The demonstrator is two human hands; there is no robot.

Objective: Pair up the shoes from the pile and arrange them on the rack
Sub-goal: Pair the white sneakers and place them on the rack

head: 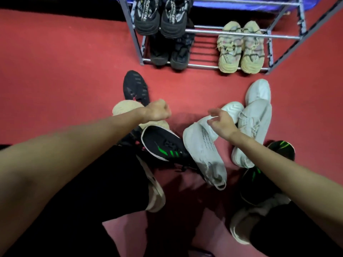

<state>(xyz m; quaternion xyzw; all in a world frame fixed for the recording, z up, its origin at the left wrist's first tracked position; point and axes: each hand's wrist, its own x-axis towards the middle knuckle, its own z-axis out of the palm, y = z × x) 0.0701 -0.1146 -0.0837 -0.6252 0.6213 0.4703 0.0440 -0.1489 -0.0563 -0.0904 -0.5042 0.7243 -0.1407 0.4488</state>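
Observation:
A metal shoe rack (219, 30) stands ahead on the red floor. Its upper bar holds a dark printed pair (160, 17); the bottom shelf holds a black pair (169, 51) and a beige striped pair (241, 48). The loose pile lies in front of me: a black shoe with pink marks (136, 88), a beige shoe (126, 108), a black shoe with green stripes (163, 145), several white shoes (204, 151) (254, 119) (259, 89). My left hand (157, 110) hovers curled above the beige shoe, holding nothing. My right hand (221, 123) hangs relaxed above the white shoes.
Another black and green shoe (282, 147) lies at the right, partly under my right forearm. Two beige shoes (155, 193) (246, 219) are on my feet beside my dark trouser legs. Bare red floor lies left of the rack. Blue fabric runs behind it.

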